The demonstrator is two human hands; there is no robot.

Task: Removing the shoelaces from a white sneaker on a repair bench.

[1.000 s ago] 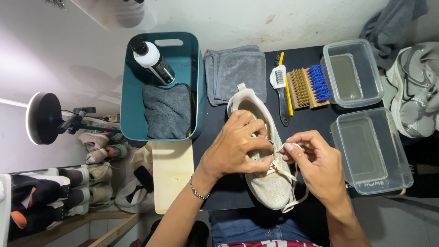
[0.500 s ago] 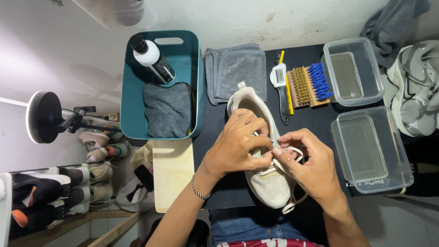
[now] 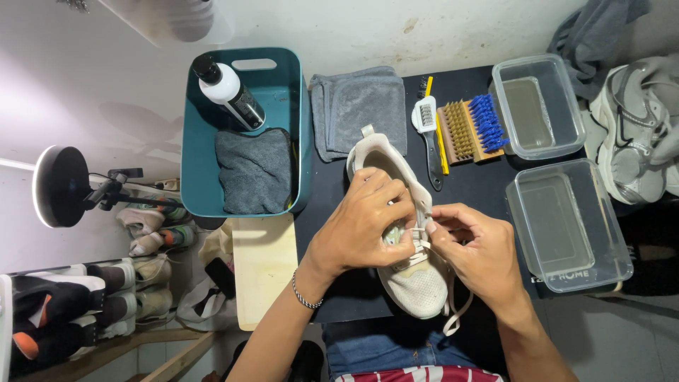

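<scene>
Our right hand (image 3: 475, 249) pinches the white lace (image 3: 419, 231) tight while our left hand (image 3: 362, 223) clamps the pale shoe (image 3: 417, 283) at mid-table; both hands have slid nearer together over the tongue since before.

Both forearms coming up from below, bare, meeting near the middle. Left hand (image 3: 361, 230) curled palm-down, fingers bent and pressed together, a thin bracelet at its wrist. Right hand (image 3: 475, 255) just beside it, fingertips (image 3: 433, 228) pinched together, thumb tucked under.
</scene>
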